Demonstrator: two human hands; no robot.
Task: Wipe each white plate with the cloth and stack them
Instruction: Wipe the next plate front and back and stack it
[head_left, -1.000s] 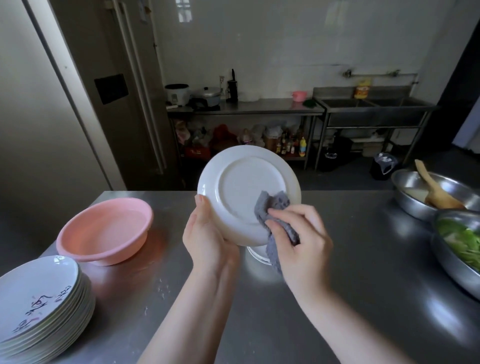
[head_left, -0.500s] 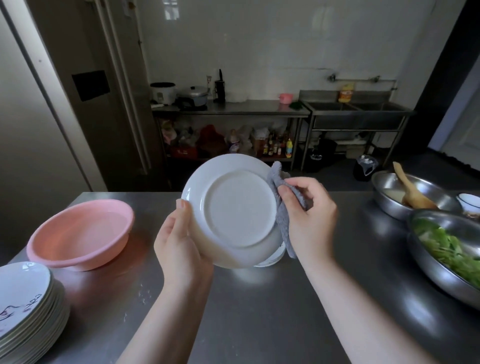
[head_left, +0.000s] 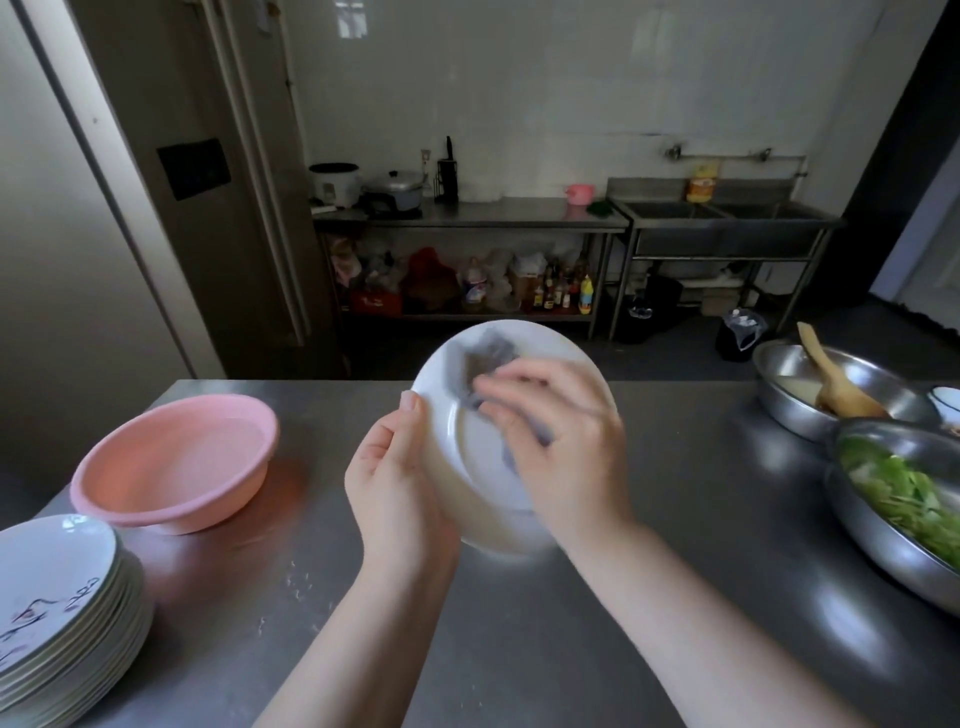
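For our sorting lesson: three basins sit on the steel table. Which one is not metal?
The pink basin on the left, by the plate stack. The two on the right, one with a wooden spoon and one with greens, are shiny steel.

white plate (head_left: 467, 467), grey cloth (head_left: 485, 361), pink basin (head_left: 171, 467), stacked plates (head_left: 57, 587) with dark sprig pattern.

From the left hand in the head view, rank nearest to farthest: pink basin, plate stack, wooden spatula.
Measured from the left hand:
1. Pink basin, just to its left.
2. Plate stack, lower left table corner.
3. Wooden spatula, far right, in a steel bowl.
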